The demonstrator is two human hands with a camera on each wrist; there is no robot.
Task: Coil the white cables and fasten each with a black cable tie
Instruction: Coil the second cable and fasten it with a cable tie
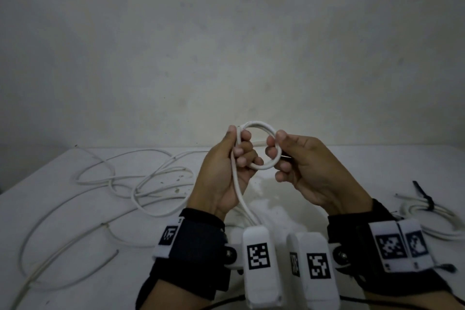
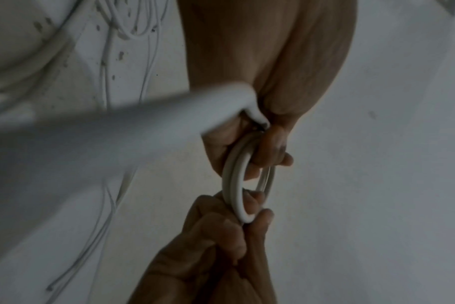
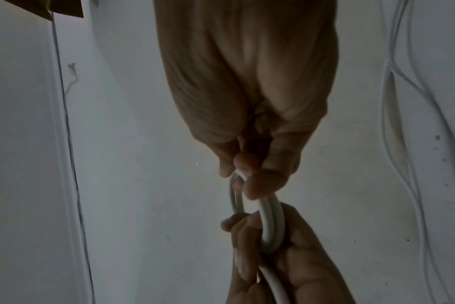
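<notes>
- No words, brand names or numbers can be read anywhere.
- The white wrist units (image 1: 261, 259) and wristbands (image 1: 400, 244) bear only black-and-white square marker patterns.

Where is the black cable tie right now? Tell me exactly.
In the head view the black cable tie sits at the table's far right, wrapped around a coiled white cable, just beyond the right hand.

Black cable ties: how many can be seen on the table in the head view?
1. The black cable tie is wrapped around the coiled white cable at the table's right edge. Others may lie hidden behind the hands or out of frame.
</notes>
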